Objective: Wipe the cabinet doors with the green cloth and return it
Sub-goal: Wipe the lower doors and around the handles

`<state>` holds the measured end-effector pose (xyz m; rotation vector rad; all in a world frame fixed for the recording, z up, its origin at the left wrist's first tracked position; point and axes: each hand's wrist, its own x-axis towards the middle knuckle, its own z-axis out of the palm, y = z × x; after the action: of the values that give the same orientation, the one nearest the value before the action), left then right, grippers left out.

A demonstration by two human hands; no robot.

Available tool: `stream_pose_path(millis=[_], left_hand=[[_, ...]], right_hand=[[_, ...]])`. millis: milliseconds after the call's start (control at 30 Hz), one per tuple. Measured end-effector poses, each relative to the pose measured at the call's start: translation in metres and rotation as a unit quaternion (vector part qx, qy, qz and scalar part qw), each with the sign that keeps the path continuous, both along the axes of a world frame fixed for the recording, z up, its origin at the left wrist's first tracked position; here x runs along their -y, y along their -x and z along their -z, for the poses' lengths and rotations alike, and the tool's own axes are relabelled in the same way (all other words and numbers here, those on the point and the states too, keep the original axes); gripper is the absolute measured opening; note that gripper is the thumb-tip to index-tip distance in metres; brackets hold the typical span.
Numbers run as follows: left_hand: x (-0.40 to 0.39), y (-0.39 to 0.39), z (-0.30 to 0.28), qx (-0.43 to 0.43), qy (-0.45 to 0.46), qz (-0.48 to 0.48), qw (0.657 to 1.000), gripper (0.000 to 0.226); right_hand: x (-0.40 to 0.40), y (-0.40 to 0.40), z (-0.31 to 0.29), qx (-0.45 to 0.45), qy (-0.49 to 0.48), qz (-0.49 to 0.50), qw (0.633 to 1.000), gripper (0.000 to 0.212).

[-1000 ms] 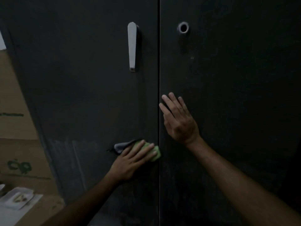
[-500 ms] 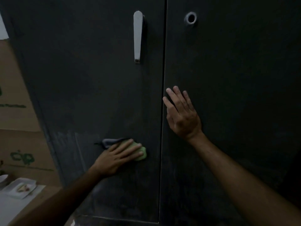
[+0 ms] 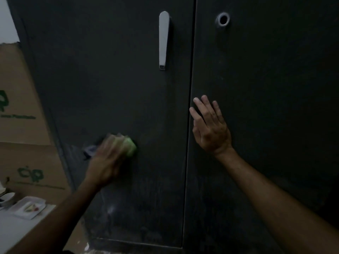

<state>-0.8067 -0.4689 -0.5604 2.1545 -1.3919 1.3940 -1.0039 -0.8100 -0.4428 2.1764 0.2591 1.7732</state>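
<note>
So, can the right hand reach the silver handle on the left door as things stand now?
Probably yes. The right hand lies flat on the right door, close to the seam, and nothing stands between it and the silver handle up on the left door.

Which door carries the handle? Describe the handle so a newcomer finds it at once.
Start at the vertical seam between the two dark cabinet doors. The handle is just left of it, high on the left door. It is a pale, tapering metal lever hanging down; the right door has only a round hole.
</note>
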Motion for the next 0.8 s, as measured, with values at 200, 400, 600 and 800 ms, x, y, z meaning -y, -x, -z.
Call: stream_pose_path(millis=[200,400,600,800], left_hand=[[0.037,0.008,-0.064,-0.168,0.388,-0.087,0.902,0.067],[-0.031,0.002,0.034,-0.035,-0.001,-0.015,0.999,0.058],[-0.026,-0.029,-0.066,-0.298,0.463,-0.152,0.821,0.069],[-0.005,0.012,0.036,-0.228,0.276,-0.087,0.929,0.066]], right_hand=[[0.000,-0.002,0.002,-0.001,-0.002,0.004,1.000,0.042],[0.000,-0.003,0.003,0.005,0.000,0.008,1.000,0.042],[-0.001,-0.003,0.002,0.001,0.001,0.016,1.000,0.042],[0.000,-0.001,0.002,-0.004,0.002,0.015,1.000,0.043]])
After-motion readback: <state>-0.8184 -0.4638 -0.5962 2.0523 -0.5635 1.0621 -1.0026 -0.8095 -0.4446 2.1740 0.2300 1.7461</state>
